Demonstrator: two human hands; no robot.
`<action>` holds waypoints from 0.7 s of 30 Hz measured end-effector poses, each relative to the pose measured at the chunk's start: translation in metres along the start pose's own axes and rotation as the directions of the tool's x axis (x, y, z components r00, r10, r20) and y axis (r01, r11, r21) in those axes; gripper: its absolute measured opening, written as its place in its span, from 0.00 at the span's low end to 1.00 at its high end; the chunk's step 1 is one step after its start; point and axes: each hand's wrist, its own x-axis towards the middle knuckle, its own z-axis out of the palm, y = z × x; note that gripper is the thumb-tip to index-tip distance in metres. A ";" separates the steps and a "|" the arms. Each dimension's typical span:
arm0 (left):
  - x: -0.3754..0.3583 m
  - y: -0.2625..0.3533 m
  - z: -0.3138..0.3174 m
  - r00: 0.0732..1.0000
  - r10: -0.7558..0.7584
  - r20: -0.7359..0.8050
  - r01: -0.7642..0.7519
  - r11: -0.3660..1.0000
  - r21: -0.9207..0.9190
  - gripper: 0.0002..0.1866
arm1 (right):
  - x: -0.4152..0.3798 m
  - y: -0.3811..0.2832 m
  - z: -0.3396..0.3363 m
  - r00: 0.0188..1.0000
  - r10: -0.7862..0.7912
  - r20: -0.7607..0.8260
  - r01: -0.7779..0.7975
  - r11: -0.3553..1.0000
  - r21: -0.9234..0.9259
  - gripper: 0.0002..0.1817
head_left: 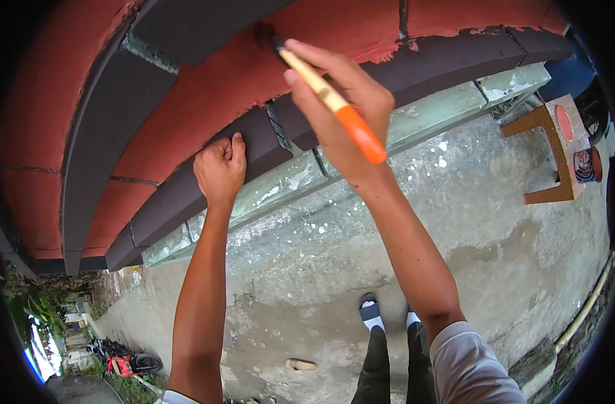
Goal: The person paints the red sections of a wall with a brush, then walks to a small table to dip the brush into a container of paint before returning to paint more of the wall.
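Observation:
In the upper middle of the head view, my right hand (351, 101) is closed round a paintbrush (321, 87) with a pale wooden handle and an orange end. Its dark bristles, slightly blurred, are against the red painted wall (206, 94). My left hand (220, 168) is curled into a fist, thumb pointing up, and rests against the dark grey ledge (264, 145) below the red surface. Nothing shows in its fingers. Ragged red paint edges run along the ledge to the right of the brush.
Below the ledge runs a pale green, paint-spotted step (274, 192). A brown woven-look table (557, 185) stands at right with a patterned cup-like container (586, 165) on it. A small tan object (301, 364) lies on the concrete floor (301, 269); a red motorcycle (122, 363) is at lower left.

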 end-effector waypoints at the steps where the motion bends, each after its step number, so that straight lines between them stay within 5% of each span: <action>1: 0.000 0.000 0.000 1.000 -0.003 0.005 0.003 1.000 -0.003 0.30 | 0.006 0.004 0.007 0.995 -0.095 0.007 0.095 0.995 -0.039 0.16; 5: 0.000 -0.001 0.001 1.000 0.031 0.006 -0.031 1.000 -0.001 0.27 | 0.028 0.021 -0.002 0.971 -0.239 0.026 0.239 0.950 -0.200 0.14; 11: 0.000 -0.002 0.002 0.999 0.040 0.002 -0.040 0.999 -0.003 0.26 | 0.054 0.033 -0.032 0.897 -0.350 -0.269 0.214 0.878 -0.428 0.11; 12: 0.000 -0.003 0.002 0.999 0.039 0.001 -0.039 0.999 0.004 0.25 | 0.056 0.028 -0.030 0.918 -0.251 -0.307 0.118 0.912 -0.393 0.10; 15: -0.001 -0.003 0.003 0.999 0.041 0.000 -0.041 0.999 0.019 0.25 | 0.041 0.035 -0.003 0.913 -0.379 -0.148 0.266 0.833 -0.486 0.12; 19: 0.000 -0.005 0.007 0.985 0.155 -0.071 -0.155 0.988 -0.006 0.24 | 0.006 0.007 0.049 0.948 -0.311 0.063 0.316 0.945 -0.083 0.13; 21: -0.001 -0.004 0.006 0.992 0.119 -0.050 -0.121 0.992 -0.026 0.24 | 0.006 0.014 0.044 0.939 -0.331 0.096 0.338 0.939 -0.065 0.12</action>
